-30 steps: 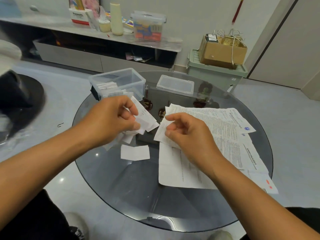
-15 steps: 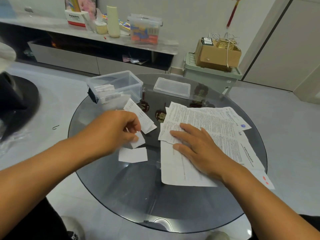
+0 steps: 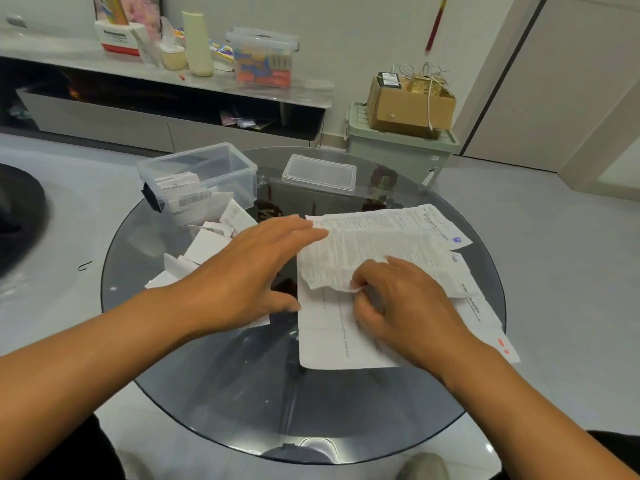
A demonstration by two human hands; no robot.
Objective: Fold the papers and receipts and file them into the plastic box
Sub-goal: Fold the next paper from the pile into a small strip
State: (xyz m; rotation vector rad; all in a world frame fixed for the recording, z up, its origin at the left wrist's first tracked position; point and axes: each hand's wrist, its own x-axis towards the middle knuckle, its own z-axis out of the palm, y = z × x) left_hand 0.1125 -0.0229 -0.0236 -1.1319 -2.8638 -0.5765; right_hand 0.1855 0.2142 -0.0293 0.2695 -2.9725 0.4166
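Observation:
A stack of printed papers [image 3: 388, 237] lies on the right half of the round dark glass table [image 3: 242, 393]. My right hand [image 3: 405, 306] pinches the near edge of the top sheet and lifts it off the sheet below. My left hand [image 3: 242, 271] is flat and spread, its fingertips pressing the top sheet's left edge. Several small white receipts [image 3: 204, 247] lie scattered left of it, partly under my wrist. The clear plastic box [image 3: 201, 174] stands open at the table's far left with folded receipts inside.
The box's clear lid [image 3: 318, 173] lies at the table's far middle. Behind the table stand a green storage bin [image 3: 398, 154] with a cardboard box [image 3: 408, 102] on top, and a low TV cabinet [image 3: 166, 95] carrying bottles and a container.
My left hand let the small receipts drop and moved right onto the paper stack. My right hand went from lying flat on the stack to pinching and lifting the top sheet's near edge.

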